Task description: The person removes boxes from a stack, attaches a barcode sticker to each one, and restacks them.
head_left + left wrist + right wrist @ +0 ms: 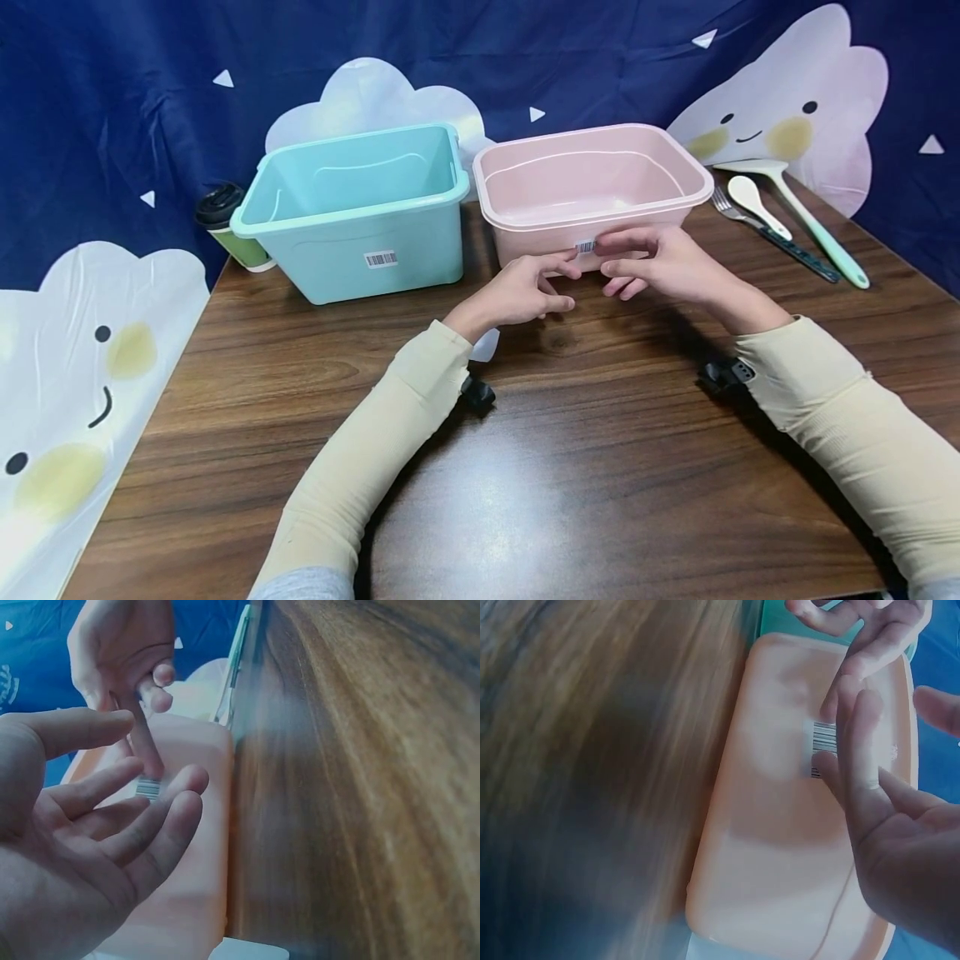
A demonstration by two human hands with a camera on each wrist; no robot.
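Observation:
In front of the pink basin [592, 237], my left hand [517, 290] and right hand [663, 265] face each other with a small gap between them. Fingers on both are loosely bent and hold nothing. A barcode sticker [586, 247] on the basin's front wall shows between the fingertips. In the left wrist view the left hand [97, 817] has its fingers spread, and the right hand [124, 652] points down past it. Whether any fingertip touches the basin, I cannot tell. The right wrist view has the right hand [900, 802] beside the same sticker [823, 746].
Left of the basin stands a turquoise bin [375, 242], with a green black-lidded cup [238, 229] behind it. A fork [776, 237], a white spoon [757, 205] and a spatula [817, 225] lie to the right. A white piece [485, 345] shows partly under my left wrist.

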